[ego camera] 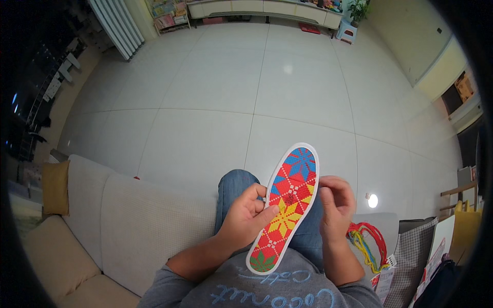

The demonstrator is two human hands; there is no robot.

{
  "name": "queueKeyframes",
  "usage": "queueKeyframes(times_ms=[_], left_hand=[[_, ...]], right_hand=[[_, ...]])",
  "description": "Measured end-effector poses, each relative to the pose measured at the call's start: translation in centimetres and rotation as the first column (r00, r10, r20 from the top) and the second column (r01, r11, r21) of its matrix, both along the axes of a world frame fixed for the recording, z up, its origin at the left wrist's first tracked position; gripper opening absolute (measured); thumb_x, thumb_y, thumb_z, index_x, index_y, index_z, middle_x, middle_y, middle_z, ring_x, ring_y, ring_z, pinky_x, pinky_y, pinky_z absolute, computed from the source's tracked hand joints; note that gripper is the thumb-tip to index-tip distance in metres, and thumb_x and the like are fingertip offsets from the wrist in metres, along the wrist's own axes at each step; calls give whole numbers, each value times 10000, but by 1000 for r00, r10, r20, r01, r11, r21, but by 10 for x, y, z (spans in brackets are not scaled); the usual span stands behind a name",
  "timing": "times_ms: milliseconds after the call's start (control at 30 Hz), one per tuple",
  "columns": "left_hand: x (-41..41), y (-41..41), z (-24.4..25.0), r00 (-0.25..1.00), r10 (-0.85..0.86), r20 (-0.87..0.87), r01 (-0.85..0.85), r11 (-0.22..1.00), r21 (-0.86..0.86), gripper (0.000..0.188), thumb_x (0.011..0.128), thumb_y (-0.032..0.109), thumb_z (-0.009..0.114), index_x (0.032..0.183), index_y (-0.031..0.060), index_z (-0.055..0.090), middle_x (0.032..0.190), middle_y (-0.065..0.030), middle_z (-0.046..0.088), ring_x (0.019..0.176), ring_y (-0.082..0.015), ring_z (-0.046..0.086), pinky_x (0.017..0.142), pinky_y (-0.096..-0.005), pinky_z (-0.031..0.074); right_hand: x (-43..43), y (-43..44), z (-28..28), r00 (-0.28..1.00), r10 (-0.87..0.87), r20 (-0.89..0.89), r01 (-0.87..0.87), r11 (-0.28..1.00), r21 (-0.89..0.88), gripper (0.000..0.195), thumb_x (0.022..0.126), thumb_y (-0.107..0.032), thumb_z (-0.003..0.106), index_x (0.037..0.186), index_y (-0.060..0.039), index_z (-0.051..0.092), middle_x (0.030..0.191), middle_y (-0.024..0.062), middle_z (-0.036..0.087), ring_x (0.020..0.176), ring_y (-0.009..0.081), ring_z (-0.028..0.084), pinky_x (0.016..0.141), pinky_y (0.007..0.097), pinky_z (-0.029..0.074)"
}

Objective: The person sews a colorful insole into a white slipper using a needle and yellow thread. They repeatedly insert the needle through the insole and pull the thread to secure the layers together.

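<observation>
A cross-stitch insole (291, 181) with a white rim is held tilted above my lap. Its face carries blue, red, yellow and green patterned areas with pale dotted lines. My left hand (250, 215) grips its left edge, thumb on the patterned face and fingers partly behind. Close by the right edge is my right hand (338, 206), its fingers curled with the tips near the rim. Whether a needle or thread is pinched there is too small to tell. A bundle of red, yellow, green and blue thread (368, 246) lies on the sofa at my right.
I sit on a light fabric sofa (154, 219) with a mustard cushion (56, 188) at its far left. Beyond the thread stand a checked fabric item (414, 246) and a yellow chair (466, 227). A long low cabinet (246, 7) lines the far side of the tiled floor (208, 134).
</observation>
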State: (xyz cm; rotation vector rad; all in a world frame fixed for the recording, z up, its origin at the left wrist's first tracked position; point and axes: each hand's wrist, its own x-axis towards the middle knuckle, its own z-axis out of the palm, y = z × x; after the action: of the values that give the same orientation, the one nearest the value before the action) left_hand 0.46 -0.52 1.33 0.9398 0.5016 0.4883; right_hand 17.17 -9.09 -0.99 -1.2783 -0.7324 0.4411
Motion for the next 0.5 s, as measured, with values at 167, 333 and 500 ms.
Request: queueKeyframes(times_ms=[167, 333, 500], left_hand=[[1, -1, -14, 1000, 23, -12, -23, 999, 37, 228, 896, 31, 498, 1083, -8, 375, 898, -156, 646, 811, -145, 644, 673, -251, 525], [-1, -4, -9, 996, 39, -76, -25, 984, 176, 329, 837, -12, 572, 1129, -22, 422, 918, -129, 643, 822, -134, 635, 698, -252, 521], [-3, -1, -36, 989, 96, -114, -70, 974, 217, 300, 790, -69, 587, 1079, -42, 513, 970, -105, 639, 871, -150, 629, 759, -270, 520]], right_hand=[[-12, -5, 40, 510, 19, 860, 25, 999, -37, 196, 623, -67, 710, 807, -102, 650, 797, 18, 572, 799, 187, 534, 830, 417, 382], [-16, 10, 31, 403, 111, 908, -46, 994, -101, 201, 636, -143, 676, 830, -113, 638, 804, 13, 570, 815, 192, 541, 852, 418, 385], [-11, 27, 8, 318, 157, 935, -173, 979, -106, 252, 605, -161, 645, 848, -100, 621, 875, 25, 569, 892, 204, 539, 901, 429, 376]])
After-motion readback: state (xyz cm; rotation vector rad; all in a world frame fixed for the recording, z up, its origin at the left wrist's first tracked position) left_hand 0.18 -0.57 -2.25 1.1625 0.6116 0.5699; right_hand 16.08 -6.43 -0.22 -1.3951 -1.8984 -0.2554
